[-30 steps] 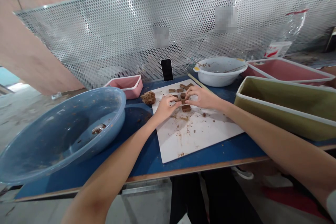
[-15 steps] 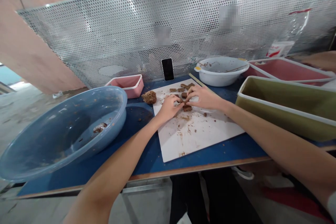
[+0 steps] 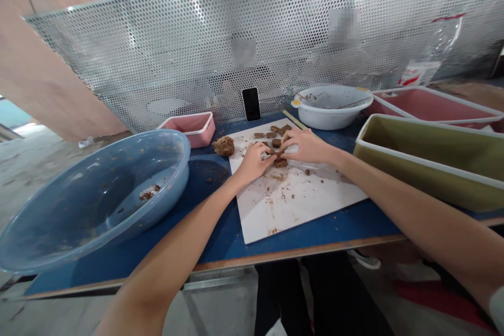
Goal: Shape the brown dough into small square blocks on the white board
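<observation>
Over a white board [image 3: 299, 215], my left hand [image 3: 254, 161] and my right hand [image 3: 305, 146] meet with fingertips pinched on a small brown dough-like piece [image 3: 279, 154]. Much of that piece is covered by the fingers. Just below it lies another brown piece [image 3: 280, 163] on the board. Behind my hands sit several flat brown pieces, among them a darker block [image 3: 276, 143]. Crumbs and brown smears spread across the board. A rough brown lump [image 3: 223, 146] rests at the board's left edge.
A large blue basin [image 3: 173, 189] stands left, near a small pink tub [image 3: 205, 134]. A phone [image 3: 251, 104] leans on the perforated metal screen [image 3: 177, 52]. To the right are a white basin [image 3: 331, 118], a pink tub [image 3: 433, 92], an olive tub [image 3: 417, 173] and a plastic bottle [image 3: 425, 63].
My two hands keep almost the same place and pinch on the board. At the far right, a person's hand near the pink tub has shifted and is blurred.
</observation>
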Action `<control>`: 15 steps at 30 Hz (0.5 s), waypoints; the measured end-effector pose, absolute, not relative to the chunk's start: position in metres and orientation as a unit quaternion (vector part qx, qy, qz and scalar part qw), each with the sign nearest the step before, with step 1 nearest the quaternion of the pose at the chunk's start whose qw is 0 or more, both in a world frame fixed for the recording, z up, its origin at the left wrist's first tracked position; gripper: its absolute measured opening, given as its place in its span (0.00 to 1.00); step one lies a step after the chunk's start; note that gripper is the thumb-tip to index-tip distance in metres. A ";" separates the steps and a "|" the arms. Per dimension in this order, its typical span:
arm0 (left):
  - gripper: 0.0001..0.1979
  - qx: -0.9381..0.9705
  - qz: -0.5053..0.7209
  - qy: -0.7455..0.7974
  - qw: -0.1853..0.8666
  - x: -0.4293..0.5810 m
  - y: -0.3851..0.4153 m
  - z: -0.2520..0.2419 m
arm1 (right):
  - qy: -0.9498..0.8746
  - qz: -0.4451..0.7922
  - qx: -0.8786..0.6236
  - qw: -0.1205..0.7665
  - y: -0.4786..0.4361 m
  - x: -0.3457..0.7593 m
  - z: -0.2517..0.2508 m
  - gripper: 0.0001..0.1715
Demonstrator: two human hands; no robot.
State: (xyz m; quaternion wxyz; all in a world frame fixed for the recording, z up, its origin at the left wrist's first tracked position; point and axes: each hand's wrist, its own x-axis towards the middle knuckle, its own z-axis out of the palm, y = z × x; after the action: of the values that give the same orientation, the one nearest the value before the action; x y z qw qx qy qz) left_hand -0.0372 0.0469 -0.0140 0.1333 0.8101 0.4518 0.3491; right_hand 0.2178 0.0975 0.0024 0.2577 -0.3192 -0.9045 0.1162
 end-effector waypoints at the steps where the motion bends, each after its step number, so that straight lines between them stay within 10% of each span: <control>1: 0.08 0.810 0.349 0.452 0.133 -0.037 0.047 -0.014 | -0.906 0.113 -0.319 0.256 0.097 0.218 0.003 0.11; 15: 0.07 0.820 0.331 0.457 0.096 -0.038 0.047 -0.015 | -0.927 0.072 -0.309 0.198 0.098 0.221 0.006 0.21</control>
State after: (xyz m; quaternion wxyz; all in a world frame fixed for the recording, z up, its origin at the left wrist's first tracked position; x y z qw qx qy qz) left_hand -0.0376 0.0472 -0.0152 0.0959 0.8201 0.4571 0.3306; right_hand 0.2210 0.0977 0.0060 0.1977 -0.3090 -0.9275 0.0722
